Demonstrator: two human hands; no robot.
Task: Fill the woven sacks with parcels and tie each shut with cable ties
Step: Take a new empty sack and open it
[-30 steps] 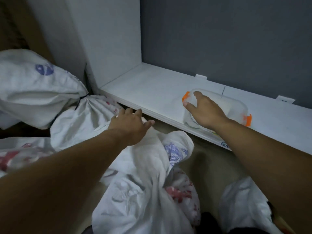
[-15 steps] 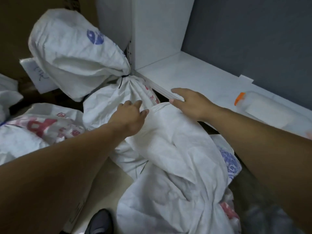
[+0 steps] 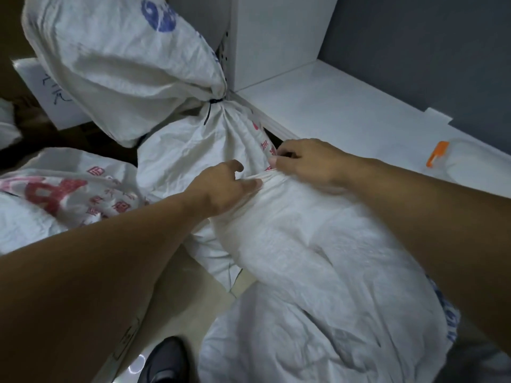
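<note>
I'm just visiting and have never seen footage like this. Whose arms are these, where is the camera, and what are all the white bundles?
There is no machine here: a person wears a camera on the head, looking forward and down, so the two arms are their own. The left hand and the right hand both pinch the gathered top edge of a white woven sack lying in front of them. Behind it stands a filled sack already tied shut at the neck with a black cable tie. Another sack with red print lies at the left. At the right is a white shelf holding a clear plastic box with an orange clip. A dark shoe shows at the bottom.
</note>
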